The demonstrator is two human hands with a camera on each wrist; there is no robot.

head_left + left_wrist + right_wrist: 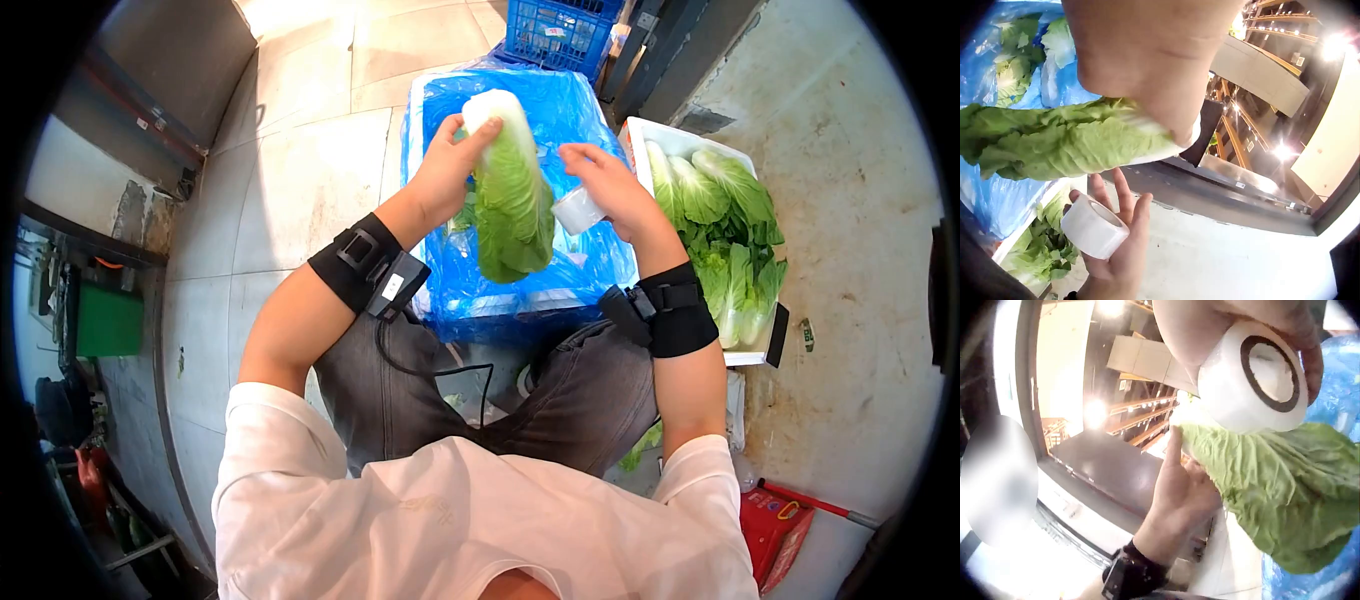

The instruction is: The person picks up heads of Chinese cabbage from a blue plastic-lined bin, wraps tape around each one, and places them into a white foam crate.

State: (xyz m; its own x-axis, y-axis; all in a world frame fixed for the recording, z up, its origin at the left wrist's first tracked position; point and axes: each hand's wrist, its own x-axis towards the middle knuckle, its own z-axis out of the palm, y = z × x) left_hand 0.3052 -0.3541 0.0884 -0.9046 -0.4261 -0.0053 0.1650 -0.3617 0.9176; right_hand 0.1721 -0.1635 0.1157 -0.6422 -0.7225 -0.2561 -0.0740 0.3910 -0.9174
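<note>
My left hand (438, 180) grips a head of Chinese cabbage (515, 215) near its white base, with its green leaves hanging down toward me. To its right, my right hand (622, 197) holds a roll of tape (578, 211) against the palm. In the left wrist view the tape roll (1093, 227) shows below the cabbage, and several fingers of the right hand (1125, 240) stretch past it. The right wrist view shows the roll's dark-ringed core, close by the cabbage (1272, 481). Both hands are above a container lined with blue plastic film (450, 270).
Green leaves (1016, 78) lie on the blue film inside the container. At the right, a white box (640, 140) holds several more cabbages (735, 200). A blue crate (558, 38) stands beyond the container. A red dustpan-like object (772, 530) lies at lower right.
</note>
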